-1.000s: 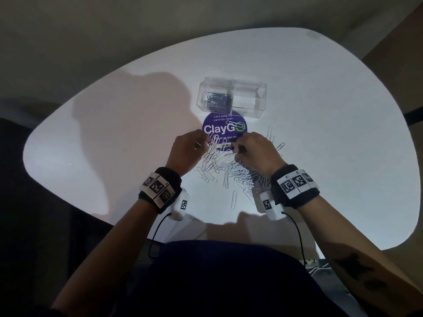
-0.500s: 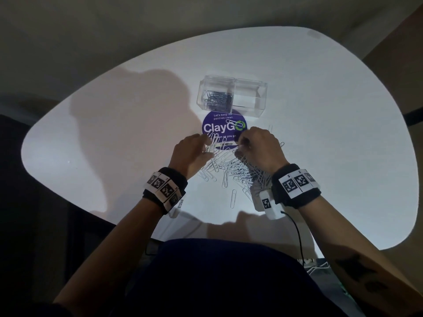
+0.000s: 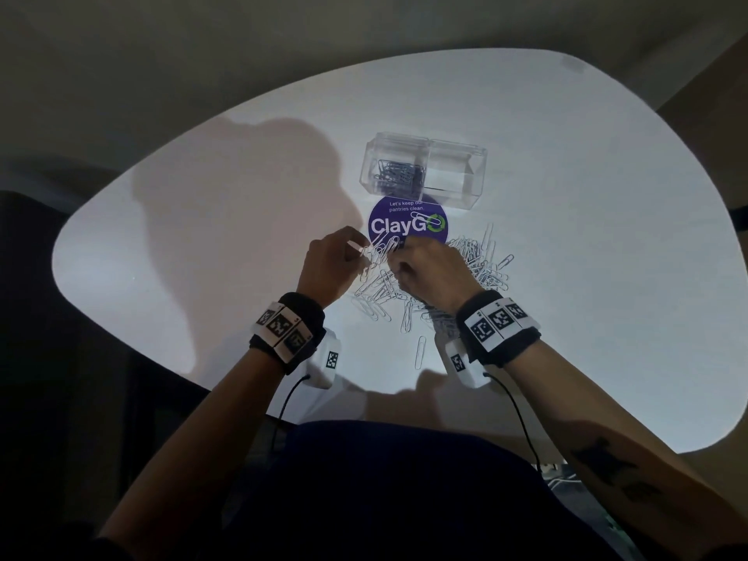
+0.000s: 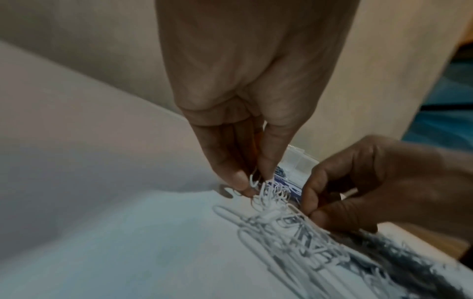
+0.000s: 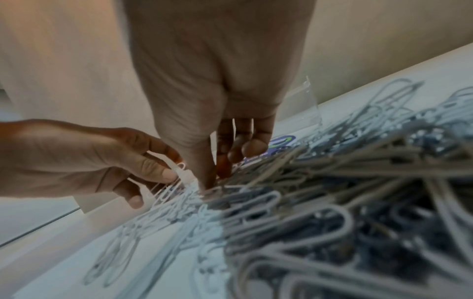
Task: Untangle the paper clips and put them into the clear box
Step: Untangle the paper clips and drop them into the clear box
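A tangled heap of white paper clips (image 3: 441, 285) (image 4: 302, 228) (image 5: 332, 202) lies on the white table (image 3: 587, 236) in front of me. My left hand (image 3: 330, 265) (image 4: 253, 182) pinches a clip (image 4: 253, 179) at the heap's left top. My right hand (image 3: 429, 273) (image 5: 212, 182) pinches clips (image 5: 217, 189) just right of it, the fingertips of both hands almost touching. The clear box (image 3: 423, 172) stands beyond, with several clips in its left compartment (image 3: 398, 176); the right compartment looks bare.
A round purple ClayGo sticker (image 3: 408, 225) lies between the box and the heap, with one loose clip (image 3: 417, 216) on it. A single clip (image 3: 421, 352) lies apart near the table's near edge. My dark-clothed lap fills the bottom of the head view.
Both hands drifted slightly left and closer together over the heap's top left. Clips to the right of the right hand are now uncovered.
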`<action>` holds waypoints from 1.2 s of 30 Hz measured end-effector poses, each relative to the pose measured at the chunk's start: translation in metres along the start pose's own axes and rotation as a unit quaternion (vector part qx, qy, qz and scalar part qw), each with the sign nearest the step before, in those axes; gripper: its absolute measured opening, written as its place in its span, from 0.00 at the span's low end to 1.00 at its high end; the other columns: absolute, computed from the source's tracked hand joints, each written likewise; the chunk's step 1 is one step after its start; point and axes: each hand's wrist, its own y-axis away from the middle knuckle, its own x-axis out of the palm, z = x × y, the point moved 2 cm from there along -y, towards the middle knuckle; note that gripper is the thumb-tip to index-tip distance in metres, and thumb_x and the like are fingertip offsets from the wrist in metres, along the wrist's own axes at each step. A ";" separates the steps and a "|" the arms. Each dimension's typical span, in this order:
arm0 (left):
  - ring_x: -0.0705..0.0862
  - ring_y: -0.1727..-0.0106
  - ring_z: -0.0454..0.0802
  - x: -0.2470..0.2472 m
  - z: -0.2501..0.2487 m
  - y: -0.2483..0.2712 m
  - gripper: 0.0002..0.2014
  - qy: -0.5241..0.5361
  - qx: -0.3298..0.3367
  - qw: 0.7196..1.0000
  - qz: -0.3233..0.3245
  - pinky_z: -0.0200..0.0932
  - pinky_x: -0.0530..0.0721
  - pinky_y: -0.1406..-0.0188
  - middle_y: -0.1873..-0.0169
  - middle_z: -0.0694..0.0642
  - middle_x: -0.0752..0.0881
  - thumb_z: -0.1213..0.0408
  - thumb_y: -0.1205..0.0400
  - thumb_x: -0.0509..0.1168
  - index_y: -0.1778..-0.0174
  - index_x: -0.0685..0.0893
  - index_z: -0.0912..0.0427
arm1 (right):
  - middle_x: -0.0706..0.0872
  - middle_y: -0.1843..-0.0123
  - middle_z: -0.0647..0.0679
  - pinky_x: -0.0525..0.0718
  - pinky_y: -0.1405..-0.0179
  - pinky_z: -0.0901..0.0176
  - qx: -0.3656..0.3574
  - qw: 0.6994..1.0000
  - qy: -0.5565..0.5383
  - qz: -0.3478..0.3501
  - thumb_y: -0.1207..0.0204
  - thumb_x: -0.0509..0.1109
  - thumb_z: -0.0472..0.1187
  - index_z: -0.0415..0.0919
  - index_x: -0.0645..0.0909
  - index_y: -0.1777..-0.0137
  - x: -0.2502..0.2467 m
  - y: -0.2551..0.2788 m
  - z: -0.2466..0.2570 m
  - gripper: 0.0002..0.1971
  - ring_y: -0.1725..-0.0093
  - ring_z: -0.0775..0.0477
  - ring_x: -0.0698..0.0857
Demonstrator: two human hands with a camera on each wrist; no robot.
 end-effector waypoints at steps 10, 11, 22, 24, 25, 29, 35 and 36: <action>0.89 0.62 0.52 -0.004 0.002 0.001 0.04 0.041 -0.023 0.999 0.012 0.55 0.89 0.59 0.68 0.49 0.91 0.60 0.28 0.69 0.60 0.86 0.55 | 0.85 0.65 0.54 0.81 0.62 0.57 0.086 0.994 -0.067 0.022 0.29 0.75 0.44 0.44 0.83 0.62 -0.015 0.007 -0.022 0.05 0.63 0.51 0.82; 0.89 0.63 0.54 -0.004 0.001 0.001 0.04 0.035 -0.012 0.999 0.019 0.54 0.89 0.62 0.68 0.50 0.90 0.61 0.27 0.70 0.60 0.87 0.56 | 0.85 0.66 0.54 0.82 0.62 0.56 0.092 0.993 -0.068 0.021 0.30 0.75 0.43 0.45 0.83 0.63 -0.017 0.007 -0.022 0.05 0.64 0.50 0.83; 0.81 0.54 0.50 0.007 0.000 0.009 0.09 -0.178 0.060 0.981 0.047 0.43 0.72 0.58 0.54 0.47 0.82 0.59 0.25 0.71 0.49 0.85 0.52 | 0.83 0.54 0.49 0.78 0.64 0.55 0.005 1.000 -0.014 0.009 0.30 0.73 0.38 0.46 0.88 0.50 0.000 0.000 -0.001 0.10 0.52 0.46 0.82; 0.80 0.52 0.50 0.011 -0.003 0.011 0.07 -0.209 0.074 0.974 0.040 0.44 0.72 0.59 0.53 0.49 0.81 0.59 0.22 0.70 0.50 0.85 0.54 | 0.80 0.56 0.51 0.72 0.65 0.58 -0.005 1.000 -0.004 0.018 0.30 0.75 0.38 0.45 0.86 0.54 0.002 -0.001 0.001 0.05 0.53 0.46 0.81; 0.79 0.51 0.51 0.013 -0.004 0.011 0.05 -0.213 0.073 0.974 0.035 0.44 0.72 0.59 0.54 0.50 0.81 0.60 0.21 0.69 0.51 0.84 0.55 | 0.78 0.57 0.52 0.72 0.65 0.58 -0.002 1.000 -0.005 0.023 0.30 0.75 0.38 0.45 0.85 0.57 0.001 -0.001 0.000 0.03 0.53 0.46 0.81; 0.78 0.55 0.48 0.015 -0.006 0.007 0.04 -0.177 0.052 0.981 0.052 0.44 0.72 0.60 0.61 0.47 0.79 0.61 0.21 0.67 0.58 0.84 0.56 | 0.83 0.59 0.51 0.78 0.61 0.56 0.046 0.997 -0.056 0.022 0.31 0.77 0.38 0.43 0.85 0.60 -0.008 0.002 -0.008 0.03 0.56 0.47 0.82; 0.82 0.69 0.37 0.003 -0.004 0.004 0.06 0.004 0.021 0.997 0.070 0.32 0.76 0.64 0.69 0.46 0.86 0.66 0.29 0.76 0.61 0.85 0.57 | 0.88 0.63 0.51 0.84 0.57 0.52 0.092 0.991 -0.100 0.020 0.34 0.81 0.37 0.44 0.85 0.63 -0.021 0.009 -0.028 0.06 0.60 0.48 0.85; 0.82 0.69 0.37 0.002 -0.002 0.003 0.08 0.023 0.013 0.997 0.069 0.31 0.77 0.64 0.69 0.47 0.87 0.67 0.30 0.77 0.60 0.85 0.57 | 0.88 0.62 0.51 0.84 0.58 0.53 0.090 0.991 -0.096 0.018 0.34 0.81 0.36 0.44 0.85 0.62 -0.022 0.009 -0.029 0.07 0.59 0.47 0.86</action>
